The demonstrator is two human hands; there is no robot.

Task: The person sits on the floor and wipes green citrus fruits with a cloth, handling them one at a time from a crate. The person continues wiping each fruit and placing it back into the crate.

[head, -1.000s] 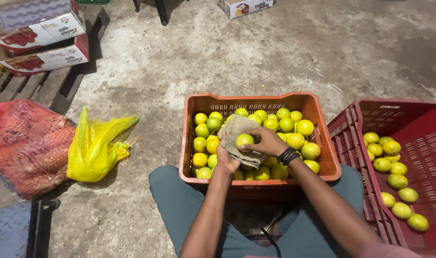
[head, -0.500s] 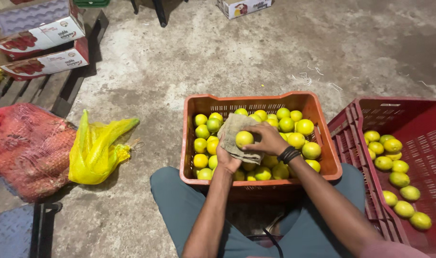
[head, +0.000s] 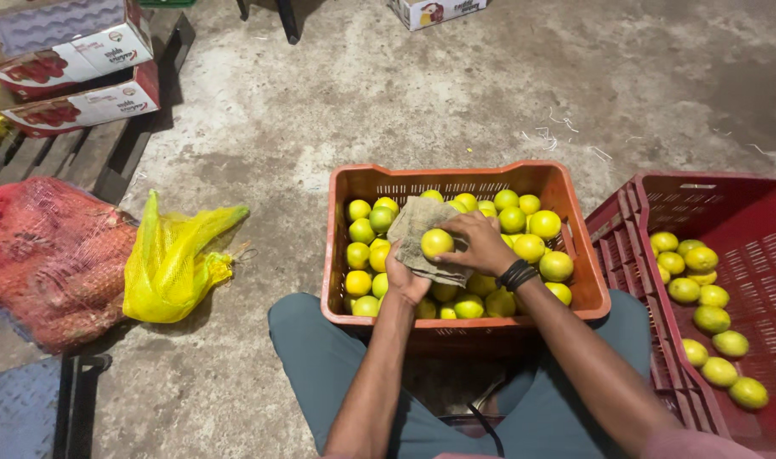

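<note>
An orange plastic crate (head: 566,191) full of yellow-green citrus fruits sits on the floor between my knees. My left hand (head: 405,279) holds a grey-brown cloth (head: 417,228) over the crate. One yellow-green fruit (head: 437,243) rests on that cloth, and my right hand (head: 483,242) grips it from the right side. A black band circles my right wrist.
A dark red crate (head: 643,221) on the right holds several similar fruits. A yellow plastic bag (head: 171,259) and a red mesh sack (head: 43,255) lie on the left. Printed cardboard boxes (head: 73,51) sit on a wooden pallet (head: 82,153) at the far left. The floor is bare concrete.
Both hands stay over the orange crate with the fruit and cloth; the fruit has turned slightly against the cloth.
</note>
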